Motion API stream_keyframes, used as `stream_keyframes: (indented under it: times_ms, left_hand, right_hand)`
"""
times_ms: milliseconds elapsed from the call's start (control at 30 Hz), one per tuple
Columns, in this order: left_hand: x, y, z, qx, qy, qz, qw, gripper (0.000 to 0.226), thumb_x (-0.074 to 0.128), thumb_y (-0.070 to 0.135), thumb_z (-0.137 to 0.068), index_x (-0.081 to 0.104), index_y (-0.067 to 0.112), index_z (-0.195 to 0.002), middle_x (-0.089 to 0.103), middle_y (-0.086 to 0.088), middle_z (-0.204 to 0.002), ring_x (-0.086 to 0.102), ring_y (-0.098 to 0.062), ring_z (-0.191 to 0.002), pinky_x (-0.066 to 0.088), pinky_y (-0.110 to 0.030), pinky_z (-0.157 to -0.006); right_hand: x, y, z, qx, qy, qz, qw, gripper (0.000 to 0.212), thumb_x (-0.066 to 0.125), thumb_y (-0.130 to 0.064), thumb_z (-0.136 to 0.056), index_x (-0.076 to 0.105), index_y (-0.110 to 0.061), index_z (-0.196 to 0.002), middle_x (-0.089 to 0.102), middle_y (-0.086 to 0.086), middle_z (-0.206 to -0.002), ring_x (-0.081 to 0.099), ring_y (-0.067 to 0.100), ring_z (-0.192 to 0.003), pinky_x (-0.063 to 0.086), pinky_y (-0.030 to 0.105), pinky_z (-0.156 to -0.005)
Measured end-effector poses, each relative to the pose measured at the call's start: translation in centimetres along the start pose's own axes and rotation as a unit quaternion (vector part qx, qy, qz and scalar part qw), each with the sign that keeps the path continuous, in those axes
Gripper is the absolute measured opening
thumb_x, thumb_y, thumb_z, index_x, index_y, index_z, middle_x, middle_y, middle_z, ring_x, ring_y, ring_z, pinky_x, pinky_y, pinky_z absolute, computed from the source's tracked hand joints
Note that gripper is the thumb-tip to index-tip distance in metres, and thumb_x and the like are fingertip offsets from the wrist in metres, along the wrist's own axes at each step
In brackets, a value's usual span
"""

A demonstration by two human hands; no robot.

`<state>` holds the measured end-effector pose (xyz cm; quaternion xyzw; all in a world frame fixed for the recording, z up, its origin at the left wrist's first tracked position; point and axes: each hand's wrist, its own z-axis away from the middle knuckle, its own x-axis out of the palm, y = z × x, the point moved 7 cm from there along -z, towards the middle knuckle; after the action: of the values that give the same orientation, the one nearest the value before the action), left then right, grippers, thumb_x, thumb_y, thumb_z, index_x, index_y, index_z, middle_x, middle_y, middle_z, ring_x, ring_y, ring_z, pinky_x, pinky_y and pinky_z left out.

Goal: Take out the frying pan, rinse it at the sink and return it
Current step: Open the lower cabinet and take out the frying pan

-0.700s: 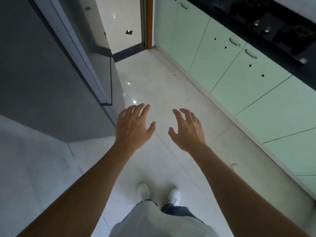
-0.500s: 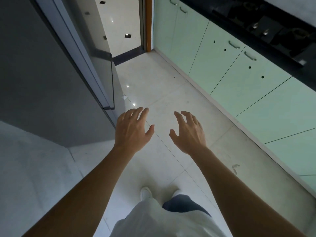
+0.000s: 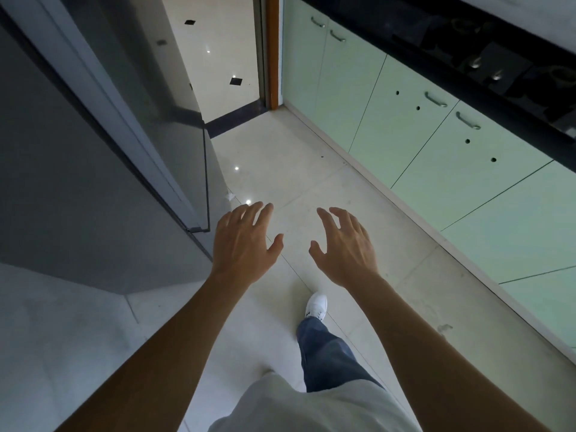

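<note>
No frying pan and no sink show in the head view. My left hand (image 3: 244,244) and my right hand (image 3: 344,246) are stretched out in front of me over the tiled floor, palms down, fingers spread and relaxed. Neither hand holds or touches anything. Pale green cabinet doors (image 3: 414,132) with metal handles run along the right, under a black countertop (image 3: 467,48) that carries a dark gas hob.
A tall grey fridge (image 3: 103,145) stands close on the left, its corner near my left hand. A doorway with an orange frame (image 3: 273,51) opens ahead onto glossy tiles. My right foot in a white shoe (image 3: 317,305) is forward on the floor.
I have stepped forward with my right foot; the view has shifted toward the doorway. Both hands stay open and held out in front.
</note>
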<state>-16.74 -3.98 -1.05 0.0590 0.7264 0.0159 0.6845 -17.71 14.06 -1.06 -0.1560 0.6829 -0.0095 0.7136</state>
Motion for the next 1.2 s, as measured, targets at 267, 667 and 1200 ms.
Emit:
stream_keyframes:
  times_ms: [267,667,1200]
  left_hand:
    - [1.3,0.7,-11.1,-0.031,-0.009,0.003,0.999,0.065,0.044,0.058,-0.088,0.048,0.02,-0.141,0.054,-0.005,-0.144,0.051,-0.027,-0.131,0.043,-0.049,-0.106]
    - [1.5,2.1,-26.4,-0.061,-0.003,-0.009,0.998,0.063,0.047,0.056,-0.088,0.046,0.021,-0.141,0.052,-0.004,-0.145,0.049,-0.027,-0.132,0.039,-0.048,-0.109]
    - [4.3,-3.4,-45.8,-0.049,-0.021,0.008,0.999,0.064,0.048,0.055,-0.088,0.044,0.02,-0.142,0.052,-0.006,-0.145,0.049,-0.027,-0.132,0.042,-0.047,-0.106]
  right_hand:
    - [-0.7,4.0,-11.3,-0.014,-0.01,-0.017,1.0,0.063,0.057,-0.041,-0.09,0.039,-0.017,-0.146,0.046,0.012,-0.148,0.045,0.031,-0.135,0.037,0.043,-0.112]
    - [-2.4,9.6,-26.3,-0.055,-0.01,-0.009,0.998,0.062,0.061,-0.038,-0.088,0.044,-0.015,-0.142,0.052,0.013,-0.142,0.05,0.03,-0.131,0.039,0.043,-0.11]
    - [-0.5,10.2,-46.7,-0.027,-0.024,-0.004,0.999,0.063,0.059,-0.041,-0.088,0.042,-0.018,-0.145,0.049,0.01,-0.147,0.048,0.028,-0.134,0.038,0.041,-0.112]
